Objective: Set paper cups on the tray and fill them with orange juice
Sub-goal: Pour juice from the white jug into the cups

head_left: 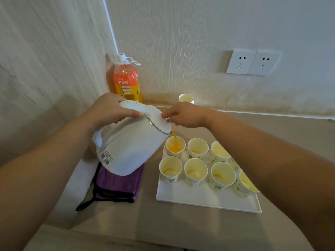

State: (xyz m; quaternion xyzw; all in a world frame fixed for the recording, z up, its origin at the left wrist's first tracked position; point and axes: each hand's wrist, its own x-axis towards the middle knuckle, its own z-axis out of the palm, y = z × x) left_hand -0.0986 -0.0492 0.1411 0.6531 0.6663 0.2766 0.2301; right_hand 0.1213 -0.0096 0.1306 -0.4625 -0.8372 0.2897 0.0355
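The left hand [112,109] is gripping the handle of the white kettle [126,147], holding it tilted just beyond the left edge of the tray [199,198]. The right hand [184,115], fingers bent, is pressing its fingertips on the kettle's lid. Orange juice [174,137] is streaming into the paper cup [175,147] at the tray's far left corner, just below the right hand. The other cups [195,171] are standing in two rows across the tray on the bench [163,229].

One view only: head-worn, wide-angle. Sits above the near side of the tray [208,201], facing forward and steeply down, at close range. Tray lies low, right of centre. Wall [199,33] behind the tray fills the upper frame.
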